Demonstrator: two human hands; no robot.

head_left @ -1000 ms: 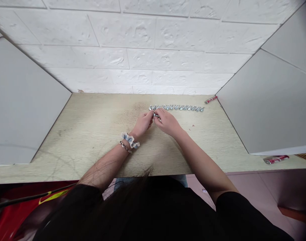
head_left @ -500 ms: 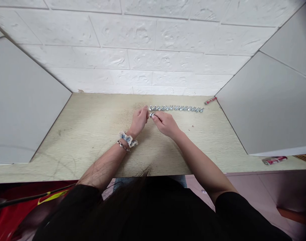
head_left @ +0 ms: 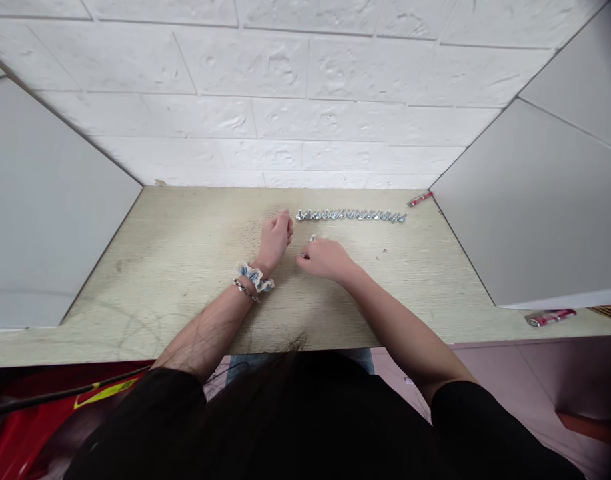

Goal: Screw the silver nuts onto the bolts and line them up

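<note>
My left hand (head_left: pixel 276 235) is closed like a fist above the worktop, just left of the row's end; whatever its fingers hold, if anything, is hidden. Below and to the right, my right hand (head_left: pixel 325 259) is turned knuckles up with its fingers curled closed. A bolt (head_left: pixel 312 238) pokes out past that hand's upper edge, and a bit of metal shows at its fingertips. Several silver bolts with wide washers (head_left: pixel 351 215) stand in a straight row behind my hands, most with their shanks upward. The two hands are slightly apart.
The pale wooden worktop (head_left: pixel 185 253) ends at a white brick-patterned wall (head_left: pixel 280 157). Grey panels (head_left: pixel 525 207) close off both sides. One red battery (head_left: pixel 420 199) lies at the back right corner, another red battery (head_left: pixel 551 318) near the front right. Small debris (head_left: pixel 384 251) lies right of my hands.
My right hand has moved down toward me and rolled over, knuckles up, taking the bolt away from my left hand. My left hand has barely moved. The row is unchanged.
</note>
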